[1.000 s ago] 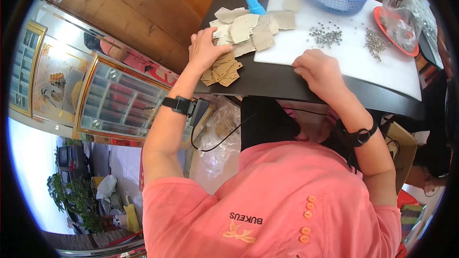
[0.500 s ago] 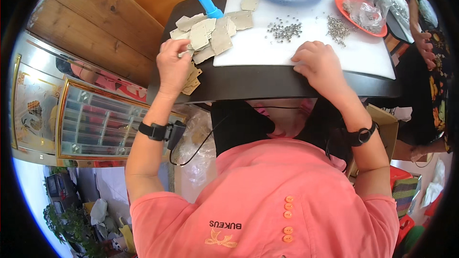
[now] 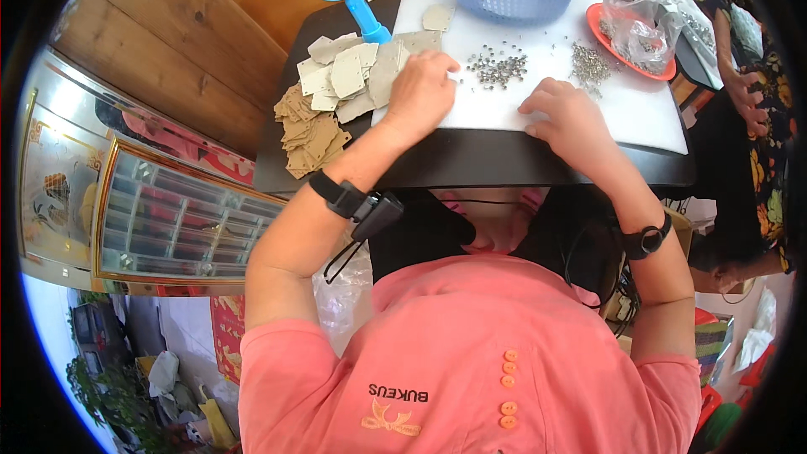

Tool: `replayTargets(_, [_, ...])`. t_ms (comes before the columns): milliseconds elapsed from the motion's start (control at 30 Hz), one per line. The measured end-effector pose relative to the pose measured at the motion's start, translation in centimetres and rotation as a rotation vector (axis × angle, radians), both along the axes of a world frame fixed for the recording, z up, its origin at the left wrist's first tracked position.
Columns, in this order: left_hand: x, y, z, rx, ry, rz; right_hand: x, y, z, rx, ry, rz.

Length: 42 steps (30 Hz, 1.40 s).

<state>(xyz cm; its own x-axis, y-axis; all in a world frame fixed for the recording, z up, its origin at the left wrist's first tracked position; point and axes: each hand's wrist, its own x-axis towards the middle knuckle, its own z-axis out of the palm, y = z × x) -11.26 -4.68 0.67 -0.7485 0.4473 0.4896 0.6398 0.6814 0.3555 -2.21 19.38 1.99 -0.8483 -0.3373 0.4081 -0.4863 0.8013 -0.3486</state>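
My left hand point(image 3: 423, 94) is over the left part of a white foam sheet point(image 3: 487, 111), beside a pile of cream-coloured flat pieces with small holes point(image 3: 346, 73). Its fingers reach toward small round metal pieces point(image 3: 501, 67), apart from them, with nothing visible in them. Further right, my right hand point(image 3: 573, 118) hovers at the sheet's near side. Its fingers are loosely bent and the thumb stands apart from them; I see nothing held. Smaller metal bits point(image 3: 592, 65) lie in a heap beyond it. A stack of brown flat pieces point(image 3: 311, 134) lies left of my left forearm.
A blue basket point(image 3: 508, 2) of thin metal strips stands at the back. A red plate point(image 3: 603, 29) with plastic bags is at the right. A blue fan point(image 3: 360, 4) stands behind the cream pile. Another person's hand point(image 3: 746, 101) hangs beside the dark table point(image 3: 496, 155).
My left hand has moved right, from the flat pieces to above the foam sheet, uncovering the brown stack. My right hand has shifted slightly and its thumb has spread.
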Motion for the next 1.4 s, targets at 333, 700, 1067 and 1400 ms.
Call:
replayTargets(333, [-11.9,4.6,3.6,-0.340,-0.229,0.516,-1.4,-2.9,0.4,-0.372,-0.102,0.043])
replayTargets(700, [-15.9,1.8,3.2,0.174,-0.313,0.519,0.3,1.6,-0.3,-0.540,-0.103,-0.053])
replayTargets(1067, [6.4,1.0,2.5,0.700,-0.963,-0.251,0.7,-2.1,2.4,-0.689,-0.287,0.009])
replayTargets(1400, [9.5,-12.1,2.2,0.073,0.113,0.481,1.4,-3.6,1.2,-0.928,-0.531,0.054])
